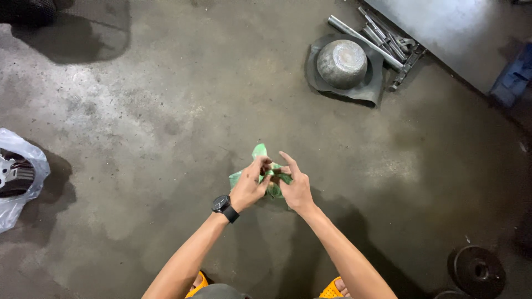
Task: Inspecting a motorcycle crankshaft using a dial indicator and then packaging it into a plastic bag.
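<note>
Both my hands meet in front of me over a small green plastic bag (pixel 259 151), which hangs above the concrete floor. My left hand (pixel 247 187), with a black watch on its wrist, pinches the bag's top. My right hand (pixel 296 187) grips the same bunched plastic from the right, fingers partly spread. The bag's contents are hidden by my hands.
A dented metal bowl (pixel 342 63) sits upside down on a dark rubber mat at the back, with metal rods and tools (pixel 382 39) beside it. A clear bag holding a dark part (pixel 16 174) lies at the left. A black disc (pixel 476 271) lies at bottom right.
</note>
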